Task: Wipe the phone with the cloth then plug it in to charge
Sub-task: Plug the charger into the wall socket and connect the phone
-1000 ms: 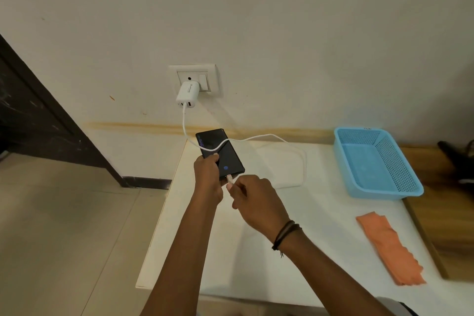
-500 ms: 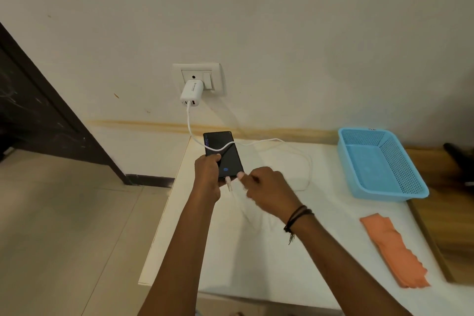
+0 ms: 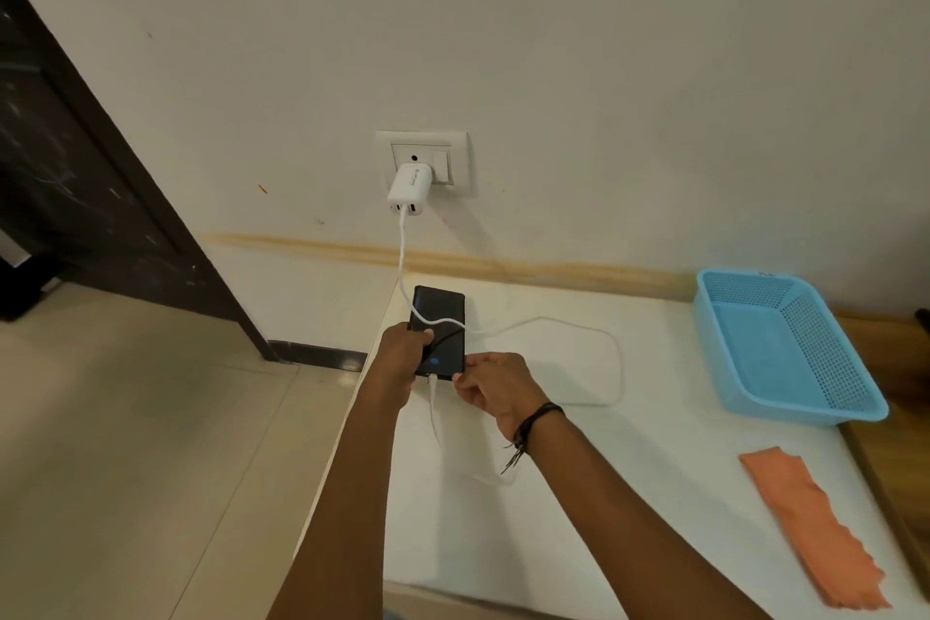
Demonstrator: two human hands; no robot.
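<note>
A black phone point(image 3: 439, 317) is held near the far left corner of the white table point(image 3: 578, 509), screen up with a small blue dot lit. My left hand point(image 3: 402, 357) grips its left edge. My right hand point(image 3: 495, 385) pinches the phone's lower right corner. The white cable point(image 3: 611, 357) runs from the white charger point(image 3: 408, 192) in the wall socket, drapes over the screen, loops across the table and ends with its plug in the phone's bottom edge. The orange cloth point(image 3: 810, 529) lies flat at the table's right side.
A blue plastic basket point(image 3: 785, 342) stands at the back right of the table. A wooden surface point(image 3: 901, 448) adjoins the table on the right. Beyond the table's left edge is tiled floor point(image 3: 126, 443), with a dark door frame point(image 3: 75, 176) further left.
My right hand has left the cable end and moved to the phone's lower right corner. The cable plug now sits in the phone's bottom edge. The phone has turned more upright.
</note>
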